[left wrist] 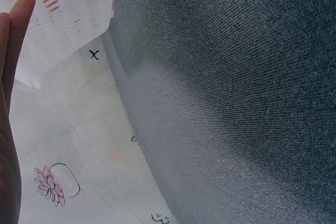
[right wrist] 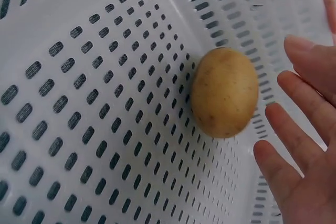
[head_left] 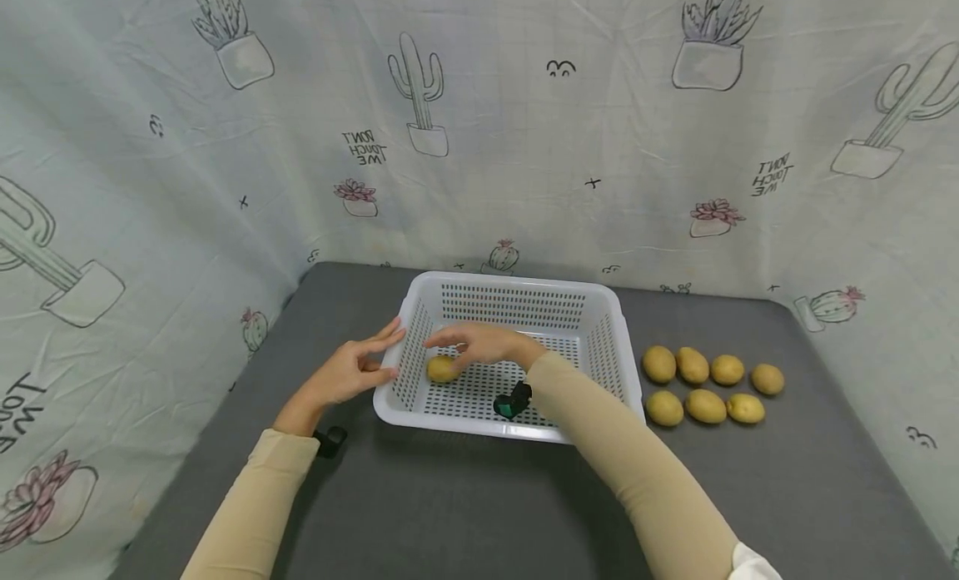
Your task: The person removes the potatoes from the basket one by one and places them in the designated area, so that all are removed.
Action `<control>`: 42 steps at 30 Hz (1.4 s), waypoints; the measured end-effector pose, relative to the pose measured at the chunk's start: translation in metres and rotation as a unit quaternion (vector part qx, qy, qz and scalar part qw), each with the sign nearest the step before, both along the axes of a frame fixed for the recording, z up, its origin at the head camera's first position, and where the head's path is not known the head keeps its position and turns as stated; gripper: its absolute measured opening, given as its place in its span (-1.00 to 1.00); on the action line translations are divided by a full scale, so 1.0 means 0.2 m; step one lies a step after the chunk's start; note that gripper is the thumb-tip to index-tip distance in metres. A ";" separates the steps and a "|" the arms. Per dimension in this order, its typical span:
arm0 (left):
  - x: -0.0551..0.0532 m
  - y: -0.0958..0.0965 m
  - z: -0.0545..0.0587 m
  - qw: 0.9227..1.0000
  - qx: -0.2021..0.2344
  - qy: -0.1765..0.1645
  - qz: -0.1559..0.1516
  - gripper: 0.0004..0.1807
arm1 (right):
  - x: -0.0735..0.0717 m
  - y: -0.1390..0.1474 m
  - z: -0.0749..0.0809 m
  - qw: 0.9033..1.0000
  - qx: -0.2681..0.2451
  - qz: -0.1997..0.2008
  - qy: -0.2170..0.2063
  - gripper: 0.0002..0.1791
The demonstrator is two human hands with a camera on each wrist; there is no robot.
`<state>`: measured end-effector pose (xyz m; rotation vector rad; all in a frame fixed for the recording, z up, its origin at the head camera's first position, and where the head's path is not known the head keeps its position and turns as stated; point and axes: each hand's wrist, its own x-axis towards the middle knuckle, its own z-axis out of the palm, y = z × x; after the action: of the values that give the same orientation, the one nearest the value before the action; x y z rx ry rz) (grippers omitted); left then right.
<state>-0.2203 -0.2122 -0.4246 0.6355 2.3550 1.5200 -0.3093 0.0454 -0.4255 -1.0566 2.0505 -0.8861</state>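
Note:
A white perforated plastic basket (head_left: 442,423) stands on the grey table. One yellow potato (head_left: 440,369) lies inside it near the left wall. My right hand (head_left: 485,344) hovers in the basket beside this potato. In the right wrist view, the fingers (right wrist: 287,135) are spread and apart from the potato (right wrist: 224,93). At the basket's left end, my left hand (head_left: 348,370) has its fingers extended against the rim. The left wrist view shows the fingertips (left wrist: 23,6) next to the slotted outer wall.
Several potatoes (head_left: 706,406) sit in two rows on the table to the right of the basket. A cactus-patterned cloth (head_left: 517,131) hangs behind and along the sides of the table. A black wrist device (head_left: 513,400) shows under the right wrist.

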 end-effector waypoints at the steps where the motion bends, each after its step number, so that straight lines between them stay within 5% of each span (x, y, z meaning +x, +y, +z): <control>1: 0.00 0.00 0.00 1.000 -0.002 0.001 0.000 -0.28 | 0.00 -0.01 0.00 1.000 0.014 0.005 0.019 -0.35; 5: 0.00 0.00 0.01 1.000 0.002 0.001 -0.003 -0.28 | -0.01 -0.04 -0.03 0.997 0.050 0.018 0.051 -0.38; 13: 0.01 -0.01 -0.01 1.000 0.007 0.010 -0.008 -0.29 | 0.00 -0.06 -0.08 0.997 0.067 0.016 0.022 -0.32; 28: 0.00 -0.01 0.01 1.000 0.007 0.005 -0.007 -0.28 | 0.02 -0.08 -0.08 0.993 0.101 -0.013 0.064 -0.26; 37: 0.00 0.00 0.00 1.000 0.006 0.009 -0.003 -0.29 | -0.01 -0.05 -0.07 0.993 0.088 -0.033 0.074 -0.27; 42: 0.00 0.00 0.00 1.000 0.011 0.009 -0.005 -0.29 | -0.03 -0.02 -0.01 0.997 0.045 -0.050 0.047 -0.28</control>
<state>-0.2193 -0.2120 -0.4249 0.6676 2.3489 1.5437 -0.3153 0.0409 -0.4281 -0.9708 2.2174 -0.7997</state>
